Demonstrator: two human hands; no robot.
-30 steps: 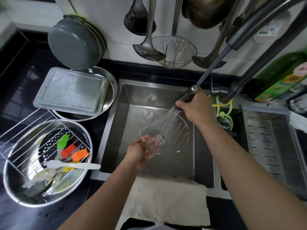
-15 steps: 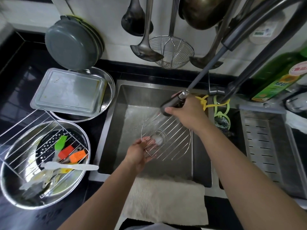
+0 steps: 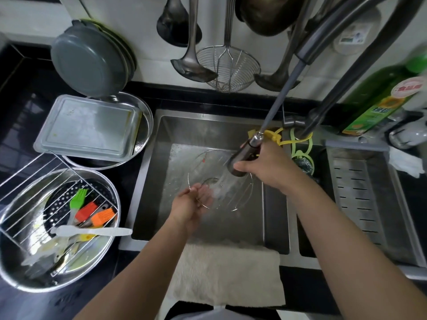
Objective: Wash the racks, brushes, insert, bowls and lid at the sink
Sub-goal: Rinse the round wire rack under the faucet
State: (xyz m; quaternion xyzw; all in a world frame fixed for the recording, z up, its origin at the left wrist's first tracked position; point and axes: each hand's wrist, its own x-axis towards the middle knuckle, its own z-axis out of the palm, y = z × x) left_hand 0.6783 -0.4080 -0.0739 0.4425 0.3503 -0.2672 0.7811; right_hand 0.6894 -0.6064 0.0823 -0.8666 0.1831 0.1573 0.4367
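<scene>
A round wire rack point(image 3: 240, 195) stands tilted in the steel sink point(image 3: 208, 130). My left hand point(image 3: 194, 204) grips its near-left rim. My right hand point(image 3: 265, 165) holds the pull-out spray head point(image 3: 240, 160), and water sprays from it onto the rack. On the left counter a steel bowl point(image 3: 76, 276) holds a perforated insert point(image 3: 57, 204), green, red and orange brushes point(image 3: 101, 217), white utensils and a square wire rack point(image 3: 30, 195). Behind it a rectangular lid point(image 3: 90, 128) lies on a second steel bowl point(image 3: 145, 121).
A beige cloth point(image 3: 228, 273) hangs over the sink's front edge. Grey pans point(image 3: 90, 58) lean on the wall at left. Ladles and a wire skimmer point(image 3: 228, 68) hang above the sink. A slotted drain tray point(image 3: 360, 195) and a green bottle point(image 3: 379, 98) are at right.
My right hand moved the spray head slightly right and down, over the rack's middle. My left hand shifted a little on the rack rim, and the rack tilted.
</scene>
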